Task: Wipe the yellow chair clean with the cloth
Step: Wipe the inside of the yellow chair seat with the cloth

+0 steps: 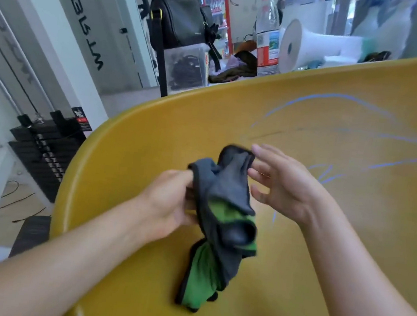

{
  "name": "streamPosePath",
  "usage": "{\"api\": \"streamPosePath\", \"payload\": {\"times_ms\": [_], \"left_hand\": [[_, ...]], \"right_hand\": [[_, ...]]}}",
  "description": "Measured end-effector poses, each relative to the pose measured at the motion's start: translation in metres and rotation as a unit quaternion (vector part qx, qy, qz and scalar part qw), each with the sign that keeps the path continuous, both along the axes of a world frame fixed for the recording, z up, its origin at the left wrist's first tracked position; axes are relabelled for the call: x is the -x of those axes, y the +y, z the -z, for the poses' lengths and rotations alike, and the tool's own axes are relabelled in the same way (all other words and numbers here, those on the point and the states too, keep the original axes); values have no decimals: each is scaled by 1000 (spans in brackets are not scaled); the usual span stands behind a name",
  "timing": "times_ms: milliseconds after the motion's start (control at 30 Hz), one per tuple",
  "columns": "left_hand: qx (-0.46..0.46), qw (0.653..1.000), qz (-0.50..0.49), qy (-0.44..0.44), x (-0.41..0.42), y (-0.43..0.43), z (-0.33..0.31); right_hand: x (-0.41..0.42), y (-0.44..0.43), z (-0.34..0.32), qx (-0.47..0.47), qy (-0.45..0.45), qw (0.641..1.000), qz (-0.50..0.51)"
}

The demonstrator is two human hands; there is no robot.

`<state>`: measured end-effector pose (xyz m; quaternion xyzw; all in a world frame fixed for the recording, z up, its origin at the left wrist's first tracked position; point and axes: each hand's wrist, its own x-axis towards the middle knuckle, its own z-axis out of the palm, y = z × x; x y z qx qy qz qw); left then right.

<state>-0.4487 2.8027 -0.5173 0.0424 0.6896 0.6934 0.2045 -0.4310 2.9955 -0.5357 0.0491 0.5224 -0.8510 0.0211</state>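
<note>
Chair [152, 139] mustard yellow, scribbled with blue and a few dark pen lines. Cloth [225, 211] dark grey one side, bright green the other, black edging. Bottle [267, 32] clear, red cap, red-white label with a green patch. Paper roll [295, 46] white. Bag [177, 23] black with yellow trim. Weight stack [46, 151] black. Wall panel [93, 17] white with black lettering.

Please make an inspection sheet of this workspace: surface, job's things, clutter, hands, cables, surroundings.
Surface: yellow chair bears blue marks and a dark streak.
Job's things: grey-green cloth, bunched, held above the chair.
Clutter: nothing seen on the chair.
Hands: left hand grips the cloth; right hand open, fingertips at its top edge.
Cables: black cables on the floor, left.
Surroundings: bottle, paper roll, black bag behind.
</note>
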Motion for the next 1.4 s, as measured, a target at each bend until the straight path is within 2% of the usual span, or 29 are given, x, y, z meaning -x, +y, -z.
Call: {"api": "streamPosePath", "payload": {"times_ms": [67,133,167,233,333,400,467,567,600,667,700,733,800,867,900,1000,1033,1100,1133,1167,1200,1233,1267,1300,1333,1400], "left_hand": [[-85,994,-11,-64,5,-7,-11],[-103,990,-29,-92,1,-6,-17],[-84,991,-27,-99,-2,-3,-19],[-61,993,-11,-103,-9,2,-22],[-85,990,-29,-107,-10,-2,-29],[-112,989,-26,-88,-16,-6,-36],[-163,984,22,-75,-24,-11,-40],[-205,970,112,-64,-36,-10,-48],[-214,964,142,-66,-40,-6,-53],[-179,973,144,-31,-44,4,-60],[-131,986,106,5,-44,10,-62],[-70,995,54,41,-43,15,-66],[77,990,-51,111,-35,18,-66],[263,947,-81,164,-30,6,-69],[339,925,-65,161,-30,-3,-72],[508,849,-18,142,-19,-31,-77],[578,795,-26,180,-13,-40,-75],[710,632,-56,306,-6,-52,-72],[710,594,-46,377,-6,-51,-69],[651,627,-8,427,-5,-48,-66],[558,709,46,428,-11,-39,-66],[450,800,106,382,-18,-24,-62],[381,856,168,308,-22,-9,-54],[355,873,214,257,-23,3,-43],[355,873,240,233,-23,10,-32],[360,879,215,225,-16,13,-18]], "right_hand": [[-4,1,5,-119,17,991,-63],[-8,-7,6,-114,39,985,-124],[-8,-13,6,-109,47,985,-126],[-7,-22,3,-129,75,986,-77],[-5,-8,-6,-185,106,976,42],[-10,13,-11,-235,109,963,73],[-15,32,-11,-313,97,944,46],[-23,37,-17,-491,56,869,4],[-25,34,-19,-512,61,857,-16],[-37,21,-29,-424,104,892,-115],[-40,13,-29,-393,128,892,-183],[-39,8,-25,-410,165,870,-218],[-31,9,-16,-462,206,848,-156],[-27,23,-12,-432,199,874,-99],[-28,30,-11,-395,192,893,-96],[-32,47,-10,-294,199,932,-79],[-33,49,-12,-269,207,939,-62],[-34,52,-17,-259,223,938,-51],[-36,49,-21,-271,234,932,-56],[-38,42,-26,-290,247,923,-62],[-39,34,-31,-309,264,912,-63],[-39,24,-36,-320,283,902,-57],[-40,15,-40,-317,299,899,-46],[-39,7,-42,-301,306,903,-28],[-38,3,-43,-276,301,913,1],[-30,5,-37,-233,254,934,95]]}}
